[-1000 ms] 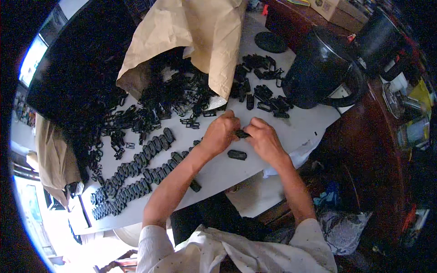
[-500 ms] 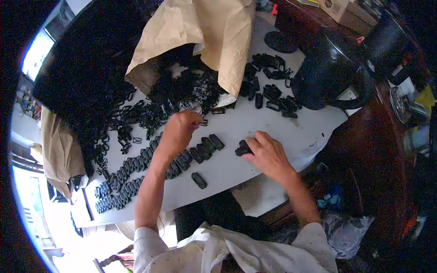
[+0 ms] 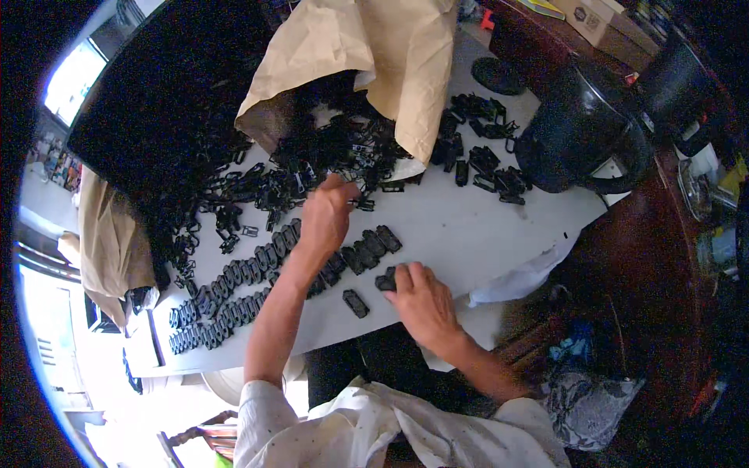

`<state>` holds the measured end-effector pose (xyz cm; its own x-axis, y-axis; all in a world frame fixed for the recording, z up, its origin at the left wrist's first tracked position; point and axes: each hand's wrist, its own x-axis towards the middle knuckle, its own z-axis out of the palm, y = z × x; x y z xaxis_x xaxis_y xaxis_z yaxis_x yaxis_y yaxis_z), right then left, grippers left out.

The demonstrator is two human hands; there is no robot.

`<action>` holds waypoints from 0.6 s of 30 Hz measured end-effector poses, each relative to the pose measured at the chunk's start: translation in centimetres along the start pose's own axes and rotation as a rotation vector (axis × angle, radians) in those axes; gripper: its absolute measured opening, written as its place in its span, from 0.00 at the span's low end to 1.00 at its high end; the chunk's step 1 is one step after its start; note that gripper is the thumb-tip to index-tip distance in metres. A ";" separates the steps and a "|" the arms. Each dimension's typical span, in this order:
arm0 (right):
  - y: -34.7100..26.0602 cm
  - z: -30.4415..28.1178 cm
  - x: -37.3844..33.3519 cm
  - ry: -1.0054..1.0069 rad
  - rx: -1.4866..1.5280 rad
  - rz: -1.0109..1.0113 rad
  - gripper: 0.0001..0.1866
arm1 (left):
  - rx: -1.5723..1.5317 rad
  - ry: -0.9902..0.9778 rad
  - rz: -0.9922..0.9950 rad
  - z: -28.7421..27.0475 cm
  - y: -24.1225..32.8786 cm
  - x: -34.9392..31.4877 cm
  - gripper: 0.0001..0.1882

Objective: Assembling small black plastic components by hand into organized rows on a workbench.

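My right hand [image 3: 425, 306] is closed on a small black plastic part [image 3: 385, 279], just above the white tabletop near its front edge. A single oblong black part [image 3: 356, 303] lies beside it to the left. My left hand [image 3: 326, 218] reaches to the near edge of a loose heap of black plastic frames [image 3: 265, 191]. Its fingers are bent and smeared by motion, so what they hold cannot be made out. Under and left of my left forearm, oblong black parts stand in two long rows [image 3: 234, 312]. Several more parts [image 3: 371, 249] end the front row at its right.
A brown paper bag [image 3: 312, 54] lies open over the heap. Small clusters of black parts [image 3: 499, 168] sit farther right, next to a large black container [image 3: 581, 132] and a round black disc [image 3: 498, 76]. Another paper bag [image 3: 117, 242] stands at the left. A cardboard box [image 3: 608, 31] is at the far right.
My right hand has moved left and toward me with the black part, closer to the single part. My left hand has shifted slightly at the heap's edge. The whole view has shifted a little.
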<state>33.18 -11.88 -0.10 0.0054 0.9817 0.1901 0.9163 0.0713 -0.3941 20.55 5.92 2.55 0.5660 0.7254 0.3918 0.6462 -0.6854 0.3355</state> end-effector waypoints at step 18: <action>12.6 -2.9 9.1 0.271 -0.203 0.068 0.21 | -0.103 0.006 0.169 1.4 0.2 0.0 0.07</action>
<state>45.91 -2.56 -0.74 0.1501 0.8986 0.4123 0.9710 -0.0556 -0.2323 21.42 5.91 1.45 0.6590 0.5990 0.4549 0.4863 -0.8007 0.3499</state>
